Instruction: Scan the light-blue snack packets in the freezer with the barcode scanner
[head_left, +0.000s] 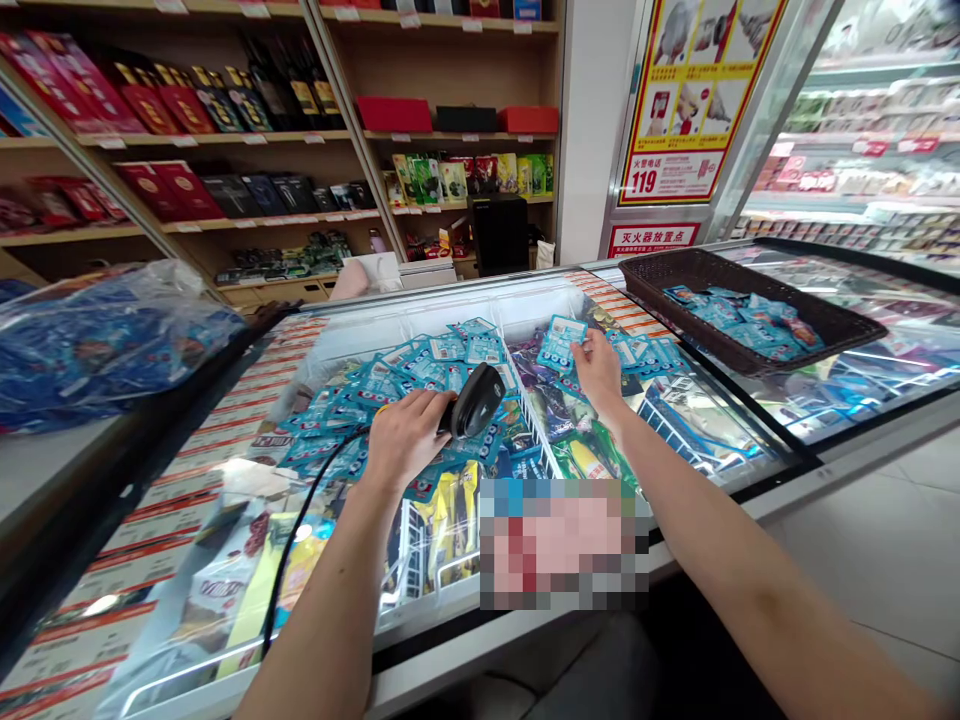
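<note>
My left hand [405,440] is wrapped round the handle of a black barcode scanner [480,400], whose head points to the right. Its cable runs down past my left forearm. Between the fingers of my right hand [598,368] is a small blue packet [561,342], raised above the freezer's glass top with its printed side showing. A spread heap of similar blue packets [420,365] lies on the glass beyond and left of the scanner. More blue packets [649,352] lie just right of my right hand.
A brown woven basket [750,280] with several blue packets stands on the freezer at the right. At the left is a clear plastic bag [97,340] full of blue packets. Shelves [322,135] with boxes and bottles line the back. A freezer edge [450,655] runs in front.
</note>
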